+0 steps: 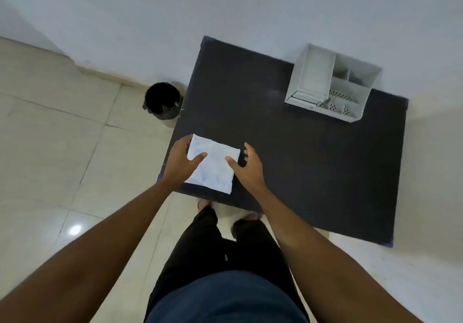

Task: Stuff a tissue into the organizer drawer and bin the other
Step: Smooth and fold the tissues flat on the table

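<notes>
Head view only. Person standing at the near-left corner of a dark table (300, 159), both arms reaching down to it.

Folded white tissue (213, 164) lies flat on that corner, directly between the hands. Can't tell whether it is one sheet or two stacked. Its long axis runs roughly near-to-far, tilted a bit off the table edge.

Left hand (181, 162): fingers spread, not gripping, thumb resting on the tissue's left part, fingers over its far-left corner. Right hand (246, 163): also spread, thumb tip touching the tissue's right edge, other fingers off it above the table. Neither hand is clamped on anything.

Targets: white desk organizer (333, 84) at the far-right of the table, well apart from the tissue. Small drawer (304, 97) at its lower front looks pushed in or nearly so; blurred. Black-lined bin (163, 103) on the floor (50, 134) just off the table's left edge.

Key geometry, my read: bin is on the left-hand side, organizer on the right-hand side. Natural split is left to bin, right to drawer, once the tissue is pinched up and separated.
</notes>
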